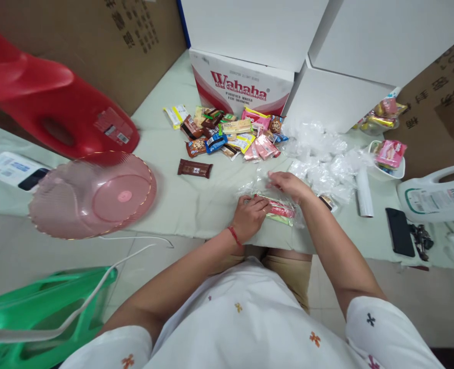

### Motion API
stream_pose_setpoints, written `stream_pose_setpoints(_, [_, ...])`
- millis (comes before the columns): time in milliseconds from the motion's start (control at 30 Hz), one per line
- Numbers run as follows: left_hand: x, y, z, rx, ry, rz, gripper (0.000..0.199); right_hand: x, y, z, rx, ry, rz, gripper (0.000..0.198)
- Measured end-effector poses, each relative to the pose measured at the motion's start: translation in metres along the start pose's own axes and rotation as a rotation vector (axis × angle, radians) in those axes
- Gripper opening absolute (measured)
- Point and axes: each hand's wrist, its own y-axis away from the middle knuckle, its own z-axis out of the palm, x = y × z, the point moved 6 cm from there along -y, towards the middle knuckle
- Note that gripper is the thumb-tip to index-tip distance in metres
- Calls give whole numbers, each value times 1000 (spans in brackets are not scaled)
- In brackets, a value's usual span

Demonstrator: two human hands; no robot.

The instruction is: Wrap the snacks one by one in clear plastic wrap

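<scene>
Close to the table's front edge lies a clear plastic bag [260, 179] with red and green snack packs [283, 209] inside. My left hand [251, 216] presses on the bag's left side, fingers bent over its edge. Above the packs, my right hand [288, 185] pinches the loose film of the same bag. A brown wrapped bar [194, 168] rests alone to the left. Farther back is a pile of wrapped snacks [227, 130] in several colours. Crumpled clear bags [327, 159] lie right of my right hand, and a small dark-and-cream snack pack [327, 203] is beside my right forearm.
A pink ribbed bowl [135, 205] and a large red jug [92, 115] stand left. Behind the snacks is a Wahaha carton [242, 84]. Rightward are a white roll [364, 193], a white basket [398, 173], a black phone [399, 231], keys [421, 240] and a white jug [438, 192].
</scene>
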Motion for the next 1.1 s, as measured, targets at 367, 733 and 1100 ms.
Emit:
stream_pose_setpoints(367, [-1,-1,1,33,-2,14,28,-52,33,9,-77,33,-344,32])
stream_pose_setpoints(733, [-8,14,-11,184,65,112,29,-12,47,65,38,314,-520,28])
stream_pose_setpoints(1100, [-65,42,-69,314,27,-645,43,1,85,130,115,954,-615,39])
